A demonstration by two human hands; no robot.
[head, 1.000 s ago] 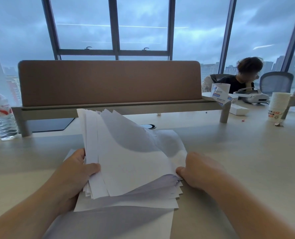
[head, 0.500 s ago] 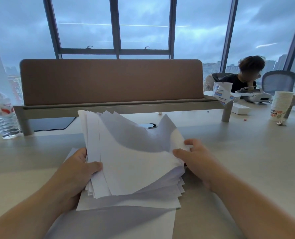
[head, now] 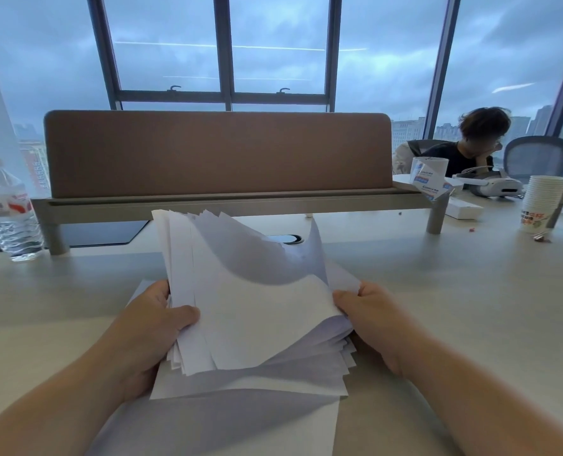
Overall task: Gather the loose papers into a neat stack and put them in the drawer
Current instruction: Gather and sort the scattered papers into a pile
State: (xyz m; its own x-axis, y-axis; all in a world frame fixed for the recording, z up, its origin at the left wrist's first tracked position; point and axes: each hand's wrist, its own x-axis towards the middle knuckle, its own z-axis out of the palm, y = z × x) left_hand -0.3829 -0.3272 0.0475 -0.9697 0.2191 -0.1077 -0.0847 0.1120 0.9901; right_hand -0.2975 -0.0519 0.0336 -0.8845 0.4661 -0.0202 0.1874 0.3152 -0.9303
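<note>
An uneven bundle of white papers is tilted up off the desk in front of me, its sheets fanned and curling at the top. My left hand grips the bundle's left edge, thumb on the front sheet. My right hand grips the right edge, fingers curled round the sheets. One more white sheet lies flat on the desk under the bundle, close to me. No drawer is in view.
A brown divider screen stands across the pale desk behind the papers. A water bottle is at the far left. At the far right are a stack of paper cups, a headset and a seated person.
My right hand came from resting low beside the papers up onto their right edge and now grips it. The bundle's right side has lifted and curled. My left hand kept its hold.
</note>
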